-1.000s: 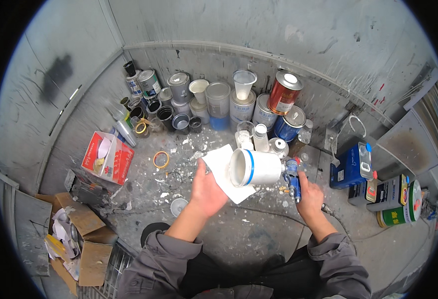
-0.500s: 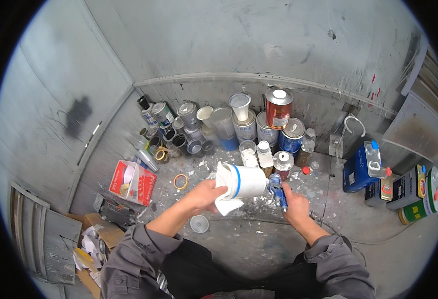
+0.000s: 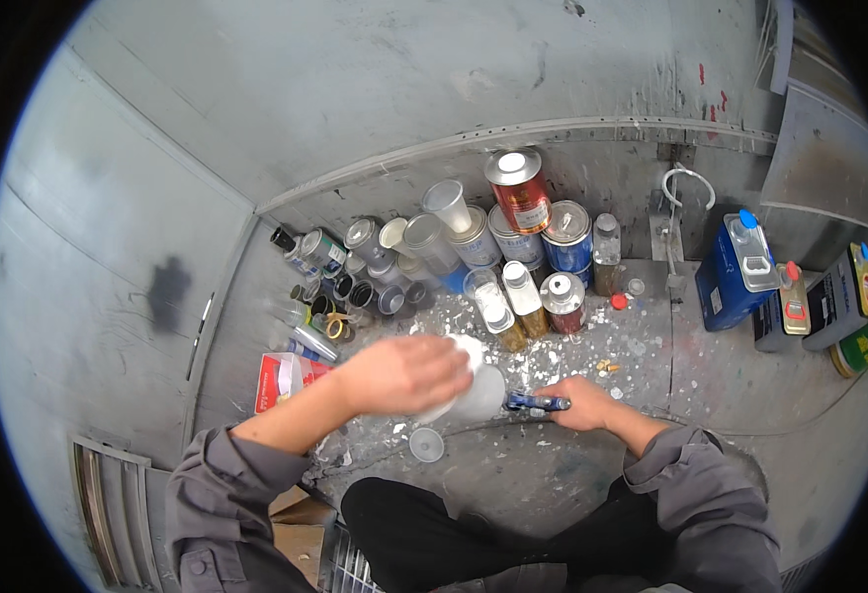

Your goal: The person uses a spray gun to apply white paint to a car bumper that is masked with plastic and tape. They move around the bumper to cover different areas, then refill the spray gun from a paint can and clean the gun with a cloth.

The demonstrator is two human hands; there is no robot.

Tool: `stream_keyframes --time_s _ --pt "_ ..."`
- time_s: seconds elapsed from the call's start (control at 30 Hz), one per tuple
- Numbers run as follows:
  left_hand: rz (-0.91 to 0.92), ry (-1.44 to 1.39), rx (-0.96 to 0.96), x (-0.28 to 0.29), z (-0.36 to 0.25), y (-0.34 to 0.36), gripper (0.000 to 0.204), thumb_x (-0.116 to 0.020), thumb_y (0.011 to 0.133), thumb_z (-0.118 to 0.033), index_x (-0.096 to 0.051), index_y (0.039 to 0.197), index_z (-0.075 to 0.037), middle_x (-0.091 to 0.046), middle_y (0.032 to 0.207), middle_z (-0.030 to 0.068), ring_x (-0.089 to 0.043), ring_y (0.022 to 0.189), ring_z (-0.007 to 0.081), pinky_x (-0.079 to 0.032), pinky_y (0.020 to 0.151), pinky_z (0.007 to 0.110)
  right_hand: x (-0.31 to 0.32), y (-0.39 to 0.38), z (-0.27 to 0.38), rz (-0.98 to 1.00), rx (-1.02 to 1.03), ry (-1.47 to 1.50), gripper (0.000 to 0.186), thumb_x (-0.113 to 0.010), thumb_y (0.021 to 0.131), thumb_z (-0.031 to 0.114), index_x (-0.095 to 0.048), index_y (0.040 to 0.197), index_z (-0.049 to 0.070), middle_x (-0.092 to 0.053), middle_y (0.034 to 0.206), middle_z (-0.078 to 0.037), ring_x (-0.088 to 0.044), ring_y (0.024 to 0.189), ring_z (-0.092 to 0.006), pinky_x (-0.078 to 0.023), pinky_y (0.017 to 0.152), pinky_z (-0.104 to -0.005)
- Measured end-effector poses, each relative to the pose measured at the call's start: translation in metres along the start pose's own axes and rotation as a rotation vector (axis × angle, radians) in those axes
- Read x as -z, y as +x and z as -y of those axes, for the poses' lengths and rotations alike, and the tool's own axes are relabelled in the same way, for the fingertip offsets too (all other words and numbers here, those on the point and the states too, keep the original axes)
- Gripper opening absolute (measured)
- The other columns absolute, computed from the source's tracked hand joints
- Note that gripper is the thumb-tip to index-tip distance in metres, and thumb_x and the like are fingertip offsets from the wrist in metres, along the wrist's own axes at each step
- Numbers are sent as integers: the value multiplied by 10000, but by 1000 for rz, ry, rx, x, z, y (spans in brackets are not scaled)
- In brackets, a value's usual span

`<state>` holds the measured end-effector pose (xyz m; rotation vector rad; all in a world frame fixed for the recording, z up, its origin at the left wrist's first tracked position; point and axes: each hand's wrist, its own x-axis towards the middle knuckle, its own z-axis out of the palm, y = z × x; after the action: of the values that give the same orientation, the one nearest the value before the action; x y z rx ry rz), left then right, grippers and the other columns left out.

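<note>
My right hand (image 3: 582, 403) is closed around a small blue spray gun (image 3: 537, 401), right of the middle. A whitish plastic cup (image 3: 485, 393) is attached to the gun and lies tilted on its side toward my left hand. My left hand (image 3: 404, 376), smeared by motion, bends over the cup with a white wipe (image 3: 469, 349) at its fingers. The hand and wipe hide the far end of the cup. Below them a round translucent lid (image 3: 426, 445) lies on the paint-spattered grey surface.
Several paint cans, cups and bottles crowd the back wall, with a red can (image 3: 519, 198) on top. At the right stand a blue jug (image 3: 733, 282) and other containers. A red box (image 3: 281, 379) is partly behind my left forearm. A red cap (image 3: 619, 301) lies near the bottles.
My left hand has moved from the cup's side to above it, the wipe going with it. The gun and cup have turned and sit slightly lower. The view has shifted.
</note>
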<state>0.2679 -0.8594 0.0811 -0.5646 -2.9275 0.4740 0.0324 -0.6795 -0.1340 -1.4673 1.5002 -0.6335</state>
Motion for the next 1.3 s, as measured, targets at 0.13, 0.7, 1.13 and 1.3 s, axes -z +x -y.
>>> stream_keyframes --time_s 0.13,0.7,1.13,1.3 --pt "70 -125 -166 21 -10 -6 313 -657 917 -134 -709 1225 -149 -653 1410 67 -641 1290 259 -571 1057 374 1 2 -19 -11 100 -15 505 -652 776 130 -760 1254 251 -767 1084 -166 -715 1000 -407 -572 914 -456" --pt "351 -1791 2104 -45 -69 -22 414 -428 1128 -455 -615 1137 -85 -616 720 21 -486 495 84 -406 425 253 6 2 8 -383 -29 -490 559 -759 756 113 -604 1291 151 -752 836 -181 -743 792 -393 -582 690 -493" --pt "596 -179 649 -20 -9 -37 212 -654 958 -194 -636 1133 -76 -726 915 104 -721 723 259 -575 627 372 9 0 9 39 41 -233 437 -645 778 172 -775 1190 240 -768 971 -174 -727 956 -402 -583 870 -507" --pt "159 -89 -8 15 -29 4 308 -699 846 -134 -707 1149 -79 -734 1205 85 -730 1048 249 -622 851 366 18 17 -15 258 58 -119 329 -652 734 128 -776 1038 150 -758 967 -182 -715 958 -397 -556 846 -492"
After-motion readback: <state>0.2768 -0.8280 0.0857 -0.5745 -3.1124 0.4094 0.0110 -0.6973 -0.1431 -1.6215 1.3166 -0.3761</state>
